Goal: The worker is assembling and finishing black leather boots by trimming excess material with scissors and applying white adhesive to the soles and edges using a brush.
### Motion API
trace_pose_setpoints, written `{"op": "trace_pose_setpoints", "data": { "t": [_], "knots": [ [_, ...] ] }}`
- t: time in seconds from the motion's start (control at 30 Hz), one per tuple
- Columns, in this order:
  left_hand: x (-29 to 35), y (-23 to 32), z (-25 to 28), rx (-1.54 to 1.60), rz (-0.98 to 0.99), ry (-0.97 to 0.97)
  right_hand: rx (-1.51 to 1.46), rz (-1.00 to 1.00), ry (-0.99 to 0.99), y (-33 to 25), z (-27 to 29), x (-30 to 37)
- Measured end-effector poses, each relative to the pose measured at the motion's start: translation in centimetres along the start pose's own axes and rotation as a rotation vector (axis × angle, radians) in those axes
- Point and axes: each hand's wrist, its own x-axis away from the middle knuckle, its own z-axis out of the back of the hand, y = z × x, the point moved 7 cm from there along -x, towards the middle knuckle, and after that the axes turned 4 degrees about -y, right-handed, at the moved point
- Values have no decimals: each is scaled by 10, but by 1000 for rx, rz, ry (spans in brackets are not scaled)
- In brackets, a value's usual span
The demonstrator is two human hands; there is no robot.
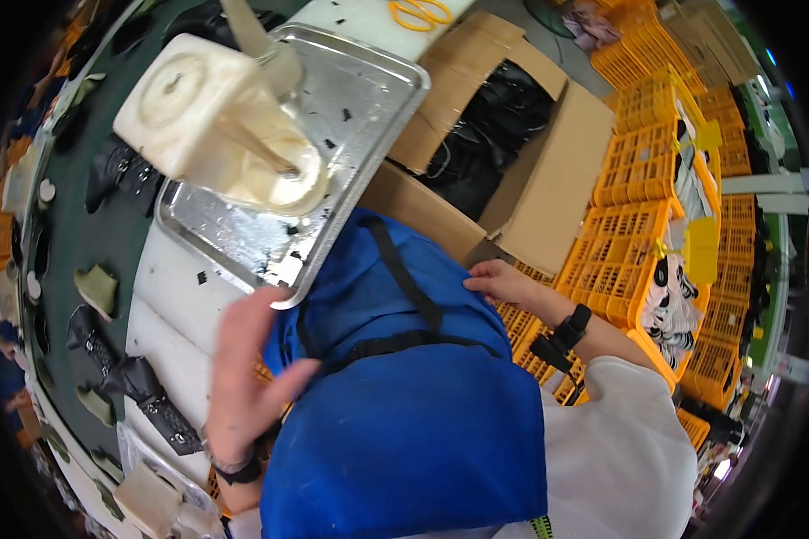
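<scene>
A blue apron [404,431] with black straps spreads across my lap, bunched toward its far end. My left hand [243,386] is slightly blurred beside the apron's left edge, its thumb stretched away from the fingers and nothing held. With bent fingers my right hand [503,282] pinches the apron's right edge; a black band circles that wrist. Just beyond my left fingertips lies the near corner of a metal tray [377,117] spotted with black scraps. On it stands a cut-open white plastic jug [184,108] with whitish residue and a brush [256,148] inside.
An open cardboard box [557,171] of black items [499,121] stands ahead. Yellow crates [634,171] stack up at right. Along the left, a green belt [108,238] carries black boots [144,391] and green pieces [96,289]. Orange-handled scissors [420,13] lie on the white table [355,18].
</scene>
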Motion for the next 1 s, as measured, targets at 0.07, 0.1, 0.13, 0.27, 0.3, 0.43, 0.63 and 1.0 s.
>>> {"op": "trace_pose_setpoints", "data": {
  "t": [0.07,0.1,0.13,0.27,0.3,0.43,0.63,1.0],
  "knots": [
    [-39,40,-46,-162,-227,-330,6,140,128,11,14,-3],
    [-47,50,-59,-180,-291,-371,5,168,173,-7,9,13],
    [-58,53,-75,-191,-367,-417,-42,285,111,-27,-1,30],
    [-84,80,-121,-241,-586,-520,421,746,-216,-102,-77,109],
    [-79,78,-138,-197,-606,-617,456,788,-261,-102,-95,115],
    [-64,42,-159,-153,-366,-984,214,658,-420,-87,-73,114],
    [-49,49,-136,-551,-309,-614,547,873,187,-13,-19,74],
    [-62,2,-140,-146,37,-749,165,356,50,28,-6,36]
  ]
}}
